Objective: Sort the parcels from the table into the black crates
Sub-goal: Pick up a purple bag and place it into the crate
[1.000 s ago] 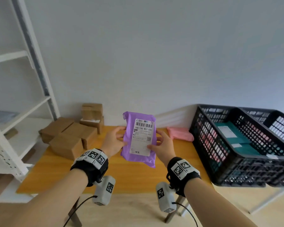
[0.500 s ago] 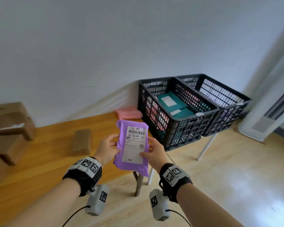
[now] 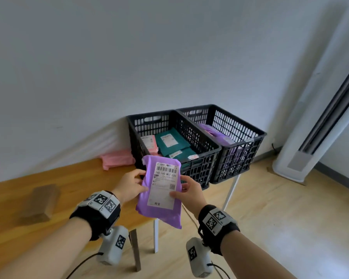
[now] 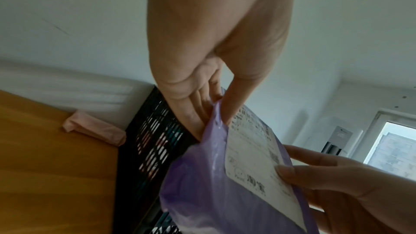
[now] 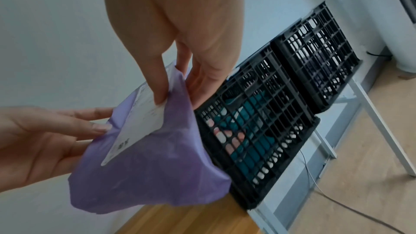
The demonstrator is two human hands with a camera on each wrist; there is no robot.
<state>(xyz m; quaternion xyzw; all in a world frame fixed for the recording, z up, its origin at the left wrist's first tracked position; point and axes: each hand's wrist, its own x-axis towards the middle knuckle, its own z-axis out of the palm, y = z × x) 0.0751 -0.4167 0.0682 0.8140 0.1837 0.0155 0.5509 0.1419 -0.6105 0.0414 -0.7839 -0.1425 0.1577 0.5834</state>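
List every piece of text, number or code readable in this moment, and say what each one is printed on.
"16G-160-W07-020": under the barcode on the white shipping label of the purple plastic mailer bag, which the left hand and right hand hold.
"W07": small, at the label's left edge.
"淘宝": at the label's bottom.
Barcode, QR code and fine print on that label: unreadable.
Labels on the teal parcels in the left black plastic crate: too small.

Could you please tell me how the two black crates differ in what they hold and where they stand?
The left black plastic lattice crate holds teal and pink mailer bags; the right black plastic lattice crate holds purple bags. The left crate stands beside the pink bag lying on the wooden table; the right crate stands nearer the white floor unit. Both are open-topped and look alike, touching side by side.
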